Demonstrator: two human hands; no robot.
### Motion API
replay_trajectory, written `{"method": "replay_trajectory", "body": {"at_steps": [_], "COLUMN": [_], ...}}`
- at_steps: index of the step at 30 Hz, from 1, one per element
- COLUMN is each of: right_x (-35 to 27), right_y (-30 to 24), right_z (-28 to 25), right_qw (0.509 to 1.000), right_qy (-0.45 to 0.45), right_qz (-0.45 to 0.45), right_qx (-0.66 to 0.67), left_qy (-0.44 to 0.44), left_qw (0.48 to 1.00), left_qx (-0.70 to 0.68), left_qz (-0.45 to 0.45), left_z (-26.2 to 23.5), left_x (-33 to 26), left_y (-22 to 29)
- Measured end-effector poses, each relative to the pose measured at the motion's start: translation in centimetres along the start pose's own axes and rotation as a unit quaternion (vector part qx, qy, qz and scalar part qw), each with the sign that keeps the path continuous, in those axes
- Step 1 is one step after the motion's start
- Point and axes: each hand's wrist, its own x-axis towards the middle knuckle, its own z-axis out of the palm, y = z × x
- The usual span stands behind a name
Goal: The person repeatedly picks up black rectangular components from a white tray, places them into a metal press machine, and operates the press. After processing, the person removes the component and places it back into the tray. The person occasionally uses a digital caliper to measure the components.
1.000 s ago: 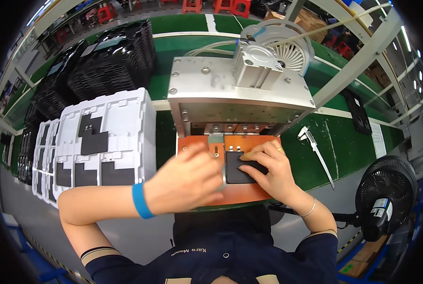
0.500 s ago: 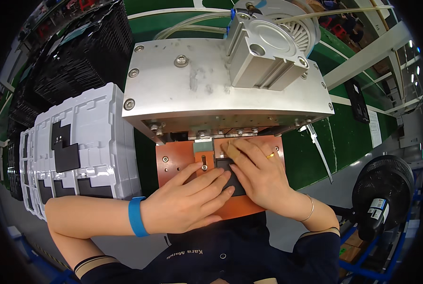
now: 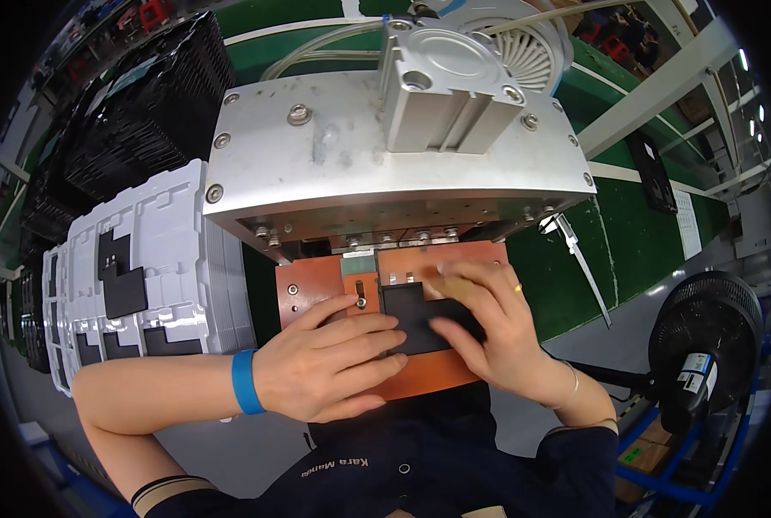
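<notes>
A flat black piece with a stepped outline (image 3: 407,315) lies on an orange fixture plate (image 3: 312,278) in front of me. My left hand (image 3: 329,358) rests flat over the plate's left part, fingers stretched out, their tips at the black piece's left edge. Over its right part is my right hand (image 3: 499,328), fingers apart and slightly curled, the thumb at the piece's surface. A tan finger cover shows on a right finger, slightly blurred. Small shiny metal tabs (image 3: 401,278) sit at the piece's far edge. The right hand hides the piece's right end.
A metal press housing (image 3: 394,177) with an air cylinder (image 3: 450,95) stands beyond the plate. Stacked white trays (image 3: 174,233) holding black pieces are at left, with black trays (image 3: 157,112) behind. Calipers (image 3: 579,259) lie on the green bench; a black fan (image 3: 704,337) stands right.
My right hand has shifted right and its fingers have lifted from the far edge, uncovering more of the black piece and the metal tabs. My left hand stays nearly in place. The view has shifted slightly.
</notes>
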Motion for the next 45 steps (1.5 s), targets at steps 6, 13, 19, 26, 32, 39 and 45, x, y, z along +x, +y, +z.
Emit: {"method": "replay_trajectory", "body": {"at_steps": [6, 13, 19, 26, 32, 39, 45], "right_x": [-1.4, 1.1, 1.4, 1.6, 1.6, 1.9, 1.9], "right_y": [0.3, 2.0, 2.3, 2.3, 2.4, 2.4, 2.3], "right_z": [-0.4, -0.1, 0.0, 0.0, 0.0, -0.2, -0.2], "right_qw": [0.999, 0.999, 0.999, 0.999, 0.998, 0.998, 0.998], "right_qy": [-0.046, -0.025, -0.031, -0.035, -0.042, -0.055, -0.056], "right_qz": [-0.013, -0.036, -0.026, -0.028, -0.024, -0.025, -0.021], "right_qx": [0.002, 0.012, 0.031, 0.028, 0.029, 0.025, 0.032], "left_qy": [0.011, 0.014, 0.004, -0.006, -0.011, -0.007, -0.009], "left_qw": [0.998, 0.999, 0.999, 0.998, 0.998, 0.998, 0.998], "left_qx": [0.03, 0.019, 0.006, -0.006, 0.01, 0.02, 0.018], "left_qz": [0.057, -0.027, -0.048, -0.061, -0.06, -0.063, -0.064], "left_z": [-0.3, -0.5, -0.4, -1.0, -0.7, -0.7, -0.7], "left_x": [0.1, 0.7, 0.6, 0.8, 0.8, 0.9, 0.9], "left_y": [-2.2, -1.9, -2.0, -1.9, -2.0, -1.9, -1.8]}}
